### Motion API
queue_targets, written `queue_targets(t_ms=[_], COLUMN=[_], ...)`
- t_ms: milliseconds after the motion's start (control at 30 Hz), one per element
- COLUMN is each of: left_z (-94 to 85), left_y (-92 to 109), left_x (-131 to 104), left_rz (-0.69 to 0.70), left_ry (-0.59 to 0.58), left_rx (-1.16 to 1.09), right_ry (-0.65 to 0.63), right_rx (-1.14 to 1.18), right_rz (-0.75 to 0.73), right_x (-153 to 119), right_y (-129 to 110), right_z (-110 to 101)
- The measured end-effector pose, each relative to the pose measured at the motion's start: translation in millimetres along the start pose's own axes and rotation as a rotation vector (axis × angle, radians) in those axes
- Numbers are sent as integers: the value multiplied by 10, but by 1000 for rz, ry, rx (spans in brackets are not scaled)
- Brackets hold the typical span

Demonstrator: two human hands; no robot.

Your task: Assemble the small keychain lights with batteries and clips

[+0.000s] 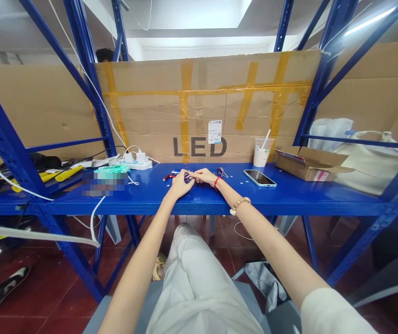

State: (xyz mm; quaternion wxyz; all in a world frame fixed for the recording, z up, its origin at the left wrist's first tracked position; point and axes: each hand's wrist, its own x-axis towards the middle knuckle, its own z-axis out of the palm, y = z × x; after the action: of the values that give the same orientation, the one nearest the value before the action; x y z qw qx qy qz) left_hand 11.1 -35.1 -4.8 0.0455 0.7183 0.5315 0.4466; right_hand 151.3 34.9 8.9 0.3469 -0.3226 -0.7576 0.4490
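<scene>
At the middle of the blue tabletop (143, 192), the left hand (182, 185) and the right hand (204, 176) are brought together, fingers bent around small dark items (186, 177), though whether anything is pinched by either hand cannot be told at this size. Small red and blue pieces (167, 177) are scattered just left of and beyond the left hand, and a small metallic item (223, 172) is placed just right of the right hand. Farther right, a phone (260, 178), a cup (260, 157) and an open cardboard box (305, 170) are set out.
</scene>
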Motion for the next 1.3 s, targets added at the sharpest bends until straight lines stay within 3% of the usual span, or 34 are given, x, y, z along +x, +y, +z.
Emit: queue_targets(t_ms=[467,667,1300], left_z=[23,10,26], left_y=[-32,-87,-134], left_x=[64,90,74], left_rz=[-109,-166,-159], left_ry=[41,92,-23], left_rx=[112,158,42], right_ry=[15,75,66], right_rx=[27,35,-124], right_rz=[8,-79,-276], right_x=[50,76,94], right_y=[62,87,127], right_z=[19,-8,-9])
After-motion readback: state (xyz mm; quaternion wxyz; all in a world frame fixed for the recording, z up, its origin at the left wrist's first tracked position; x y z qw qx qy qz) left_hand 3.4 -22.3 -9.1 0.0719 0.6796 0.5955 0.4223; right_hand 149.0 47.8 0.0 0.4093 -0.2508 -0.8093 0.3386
